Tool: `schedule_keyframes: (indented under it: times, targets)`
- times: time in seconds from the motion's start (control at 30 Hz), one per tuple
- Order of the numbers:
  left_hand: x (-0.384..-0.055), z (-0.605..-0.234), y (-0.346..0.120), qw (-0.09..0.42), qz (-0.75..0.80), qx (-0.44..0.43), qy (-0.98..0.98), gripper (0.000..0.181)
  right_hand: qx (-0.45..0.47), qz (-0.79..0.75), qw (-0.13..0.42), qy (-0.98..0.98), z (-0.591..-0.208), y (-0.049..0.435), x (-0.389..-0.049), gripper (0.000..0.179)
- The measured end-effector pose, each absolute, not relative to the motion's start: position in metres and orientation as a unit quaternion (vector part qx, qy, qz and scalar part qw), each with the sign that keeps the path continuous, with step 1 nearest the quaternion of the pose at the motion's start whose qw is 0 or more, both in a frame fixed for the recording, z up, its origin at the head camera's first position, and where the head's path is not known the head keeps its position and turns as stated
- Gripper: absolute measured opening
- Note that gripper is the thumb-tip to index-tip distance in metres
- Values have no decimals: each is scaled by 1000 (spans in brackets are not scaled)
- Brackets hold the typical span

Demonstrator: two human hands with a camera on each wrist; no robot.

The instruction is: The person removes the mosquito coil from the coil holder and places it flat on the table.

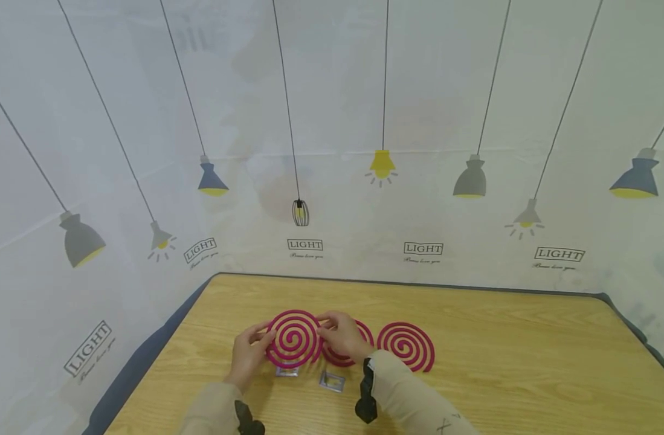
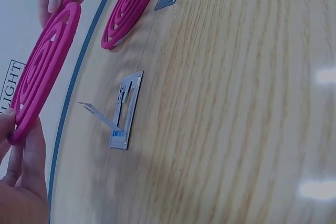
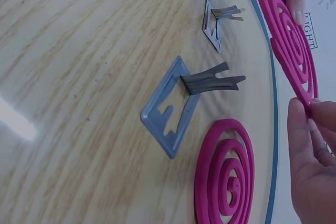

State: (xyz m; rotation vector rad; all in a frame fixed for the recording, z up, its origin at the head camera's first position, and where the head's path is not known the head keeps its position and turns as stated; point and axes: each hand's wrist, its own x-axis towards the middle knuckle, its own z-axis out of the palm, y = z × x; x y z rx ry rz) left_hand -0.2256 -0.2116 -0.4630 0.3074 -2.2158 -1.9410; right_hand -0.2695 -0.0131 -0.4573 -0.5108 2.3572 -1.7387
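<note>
A magenta mosquito coil is held up off the table between both hands. My left hand pinches its left edge with thumb and fingers, and my right hand pinches the opposite edge. In both wrist views the held coil appears tilted nearly edge-on. Below it on the table lie two small metal coil stands, one under the held coil and another to its right. Each stand has a forked tongue bent up from its flat frame.
Two more magenta coils lie flat on the wooden table. The nearer coil is partly hidden behind my right hand; the other coil lies further right. A white cloth backdrop printed with lamps stands behind and beside the table.
</note>
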Motion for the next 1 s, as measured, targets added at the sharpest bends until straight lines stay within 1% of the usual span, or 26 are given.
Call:
schedule_keyframes:
  times: [0.1, 0.2, 0.33, 0.6, 1.0]
  targets:
    - [-226, -463, -211, 100, -652, 107, -744, 33, -182, -581, 63, 791, -461, -15, -270, 25]
    - [-227, -463, -211, 108, -641, 115, -751, 32, -184, -578, 54, 793, -462, -16, -271, 25]
    - [-230, -466, -211, 120, -629, 133, -757, 31, -169, -585, 59, 791, -462, -16, -272, 25]
    - [-237, -476, -206, 163, -594, 158, -772, 26, -154, -602, 50, 782, -466, -19, -274, 24]
    - [-239, -474, -207, 160, -590, 160, -775, 24, -107, -579, 52, 807, -467, -22, -279, 23]
